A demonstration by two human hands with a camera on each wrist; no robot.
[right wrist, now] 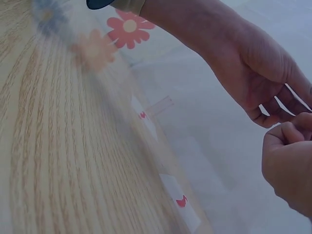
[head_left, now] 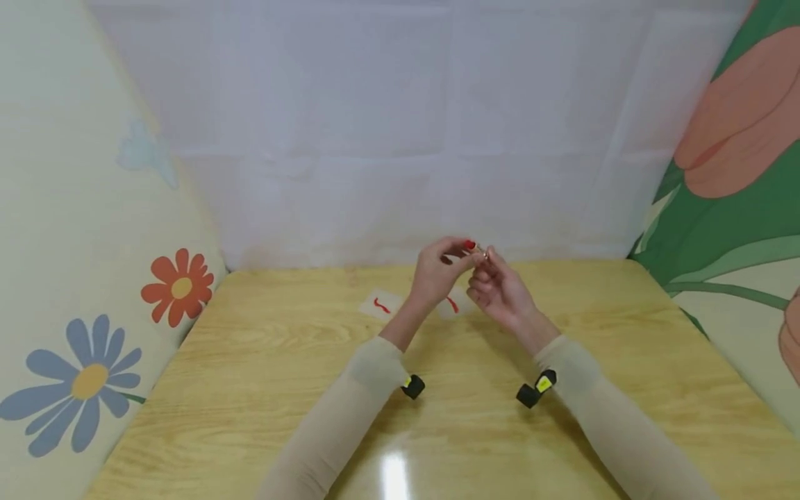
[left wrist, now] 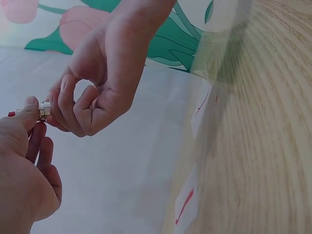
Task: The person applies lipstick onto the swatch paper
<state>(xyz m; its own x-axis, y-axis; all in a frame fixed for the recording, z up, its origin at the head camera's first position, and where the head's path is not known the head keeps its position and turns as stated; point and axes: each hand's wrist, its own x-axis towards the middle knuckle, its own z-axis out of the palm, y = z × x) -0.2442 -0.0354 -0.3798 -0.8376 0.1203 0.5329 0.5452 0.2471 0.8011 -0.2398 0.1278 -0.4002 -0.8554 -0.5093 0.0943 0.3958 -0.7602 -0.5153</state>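
Note:
A small lipstick with a red tip and shiny metallic tube is raised above the far part of the table, between both hands. My left hand pinches the tube with thumb and fingers, the red end pointing to the left. On the other end, my right hand pinches the base between thumb and fingertips. The left wrist view gives the metallic band between the two sets of fingertips. Fingers hide the lipstick in the right wrist view, where the right hand meets the left hand.
Two white paper pieces lie near the table's back edge, the left paper and the right paper, each with a red stroke. Behind the wood-grain table hangs a white cloth. Flower-painted panels flank both sides.

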